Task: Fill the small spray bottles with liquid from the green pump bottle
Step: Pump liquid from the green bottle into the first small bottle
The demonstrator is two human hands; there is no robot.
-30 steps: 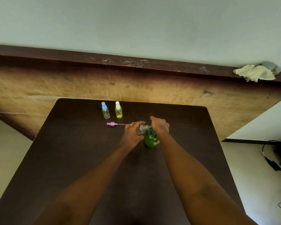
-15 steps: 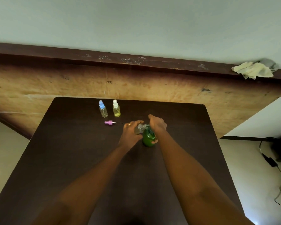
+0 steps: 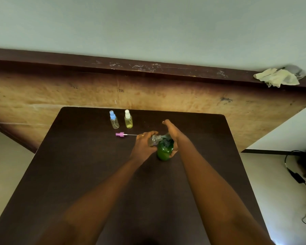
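Fingers (image 3: 166,123) of the right hand (image 3: 172,137) now stretch straight and close together toward the far edge. Half a second ago they were curled down over the pump. The palm sits over the head of the green pump bottle (image 3: 163,151), which stands upright at the middle of the surface (image 3: 78,174). Whether the thumb braces the bottle cannot be told. The left hand (image 3: 143,144) grips a small clear spray bottle (image 3: 154,139), uncapped and tilted, its mouth at the nozzle as before. Its pink spray top (image 3: 120,134) lies just to the left. A blue-capped bottle (image 3: 114,121) and a white-capped bottle (image 3: 128,121) stand capped farther back. The lift looks like a release between pump strokes, with filling still under way. The liquid level is too small to read.
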